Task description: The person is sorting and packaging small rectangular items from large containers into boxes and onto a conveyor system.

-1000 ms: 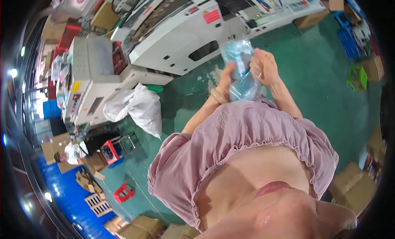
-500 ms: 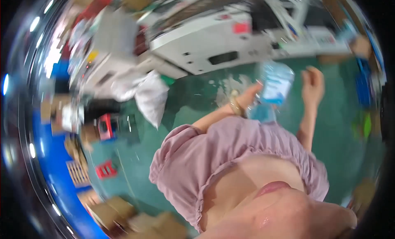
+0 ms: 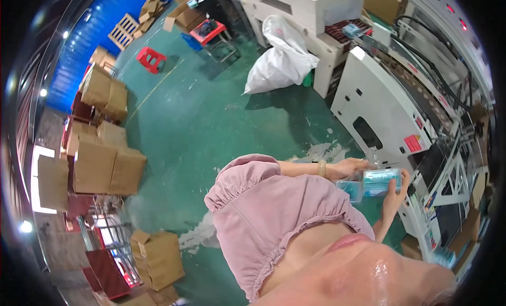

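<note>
Clear plastic packs with light-blue contents are in front of my body, at the right of the view. My right hand (image 3: 396, 193) grips the larger blue pack (image 3: 381, 180) by its outer end, thumb on the near side and fingers around the edge. My left hand (image 3: 349, 168), with a pale bangle (image 3: 322, 168) at the wrist, is closed at the other end of the packs; its fingertips are partly hidden by shiny clear plastic. A smaller blue pack (image 3: 348, 191) hangs just below the left hand, close against my pink top.
A long white machine (image 3: 390, 95) stands at the right. Beyond me are a white sack (image 3: 282, 58), a red stool (image 3: 151, 59) and a small red table (image 3: 211, 31). Another person (image 3: 208, 3) stands near that table. Cardboard boxes (image 3: 108, 161) are stacked at the left.
My view has turned left, showing the boxes and stool. My right hand, apart from the packs before, now grips the larger one. The packs have tilted from upright to lying sideways.
</note>
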`<state>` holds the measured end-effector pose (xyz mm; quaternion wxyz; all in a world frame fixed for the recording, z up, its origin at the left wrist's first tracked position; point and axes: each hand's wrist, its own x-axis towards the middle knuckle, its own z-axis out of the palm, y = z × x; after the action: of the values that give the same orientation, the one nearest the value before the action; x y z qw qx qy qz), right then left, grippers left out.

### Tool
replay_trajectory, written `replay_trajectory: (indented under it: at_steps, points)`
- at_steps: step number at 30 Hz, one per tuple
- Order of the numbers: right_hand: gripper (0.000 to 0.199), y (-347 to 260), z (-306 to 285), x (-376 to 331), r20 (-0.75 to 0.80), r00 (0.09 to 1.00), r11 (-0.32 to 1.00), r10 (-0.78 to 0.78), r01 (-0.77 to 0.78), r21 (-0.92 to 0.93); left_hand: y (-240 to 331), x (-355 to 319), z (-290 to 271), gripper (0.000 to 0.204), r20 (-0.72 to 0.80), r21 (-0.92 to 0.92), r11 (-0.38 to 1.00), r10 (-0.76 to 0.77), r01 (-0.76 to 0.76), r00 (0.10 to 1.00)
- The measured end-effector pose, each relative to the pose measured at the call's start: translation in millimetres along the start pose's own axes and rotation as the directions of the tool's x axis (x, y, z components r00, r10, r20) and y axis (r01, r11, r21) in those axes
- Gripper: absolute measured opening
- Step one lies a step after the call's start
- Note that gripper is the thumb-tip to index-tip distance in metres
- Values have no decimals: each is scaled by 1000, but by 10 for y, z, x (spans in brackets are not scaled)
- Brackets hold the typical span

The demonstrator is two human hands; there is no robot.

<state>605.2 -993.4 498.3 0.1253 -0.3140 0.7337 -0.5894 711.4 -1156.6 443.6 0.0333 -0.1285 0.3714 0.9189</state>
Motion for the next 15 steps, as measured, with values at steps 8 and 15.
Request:
replay_trajectory:
  at_steps: [8,15]
  points:
    - [54,-535,458,139,186,982,977,-23,-18,214,315,-529,-628,33,-56,-7,994,112,-112,992]
    - [28,-890,1506,120,588,809,960,3,163,-228,575,-1350,-1370,34,-139,573,815,206,-90,969]
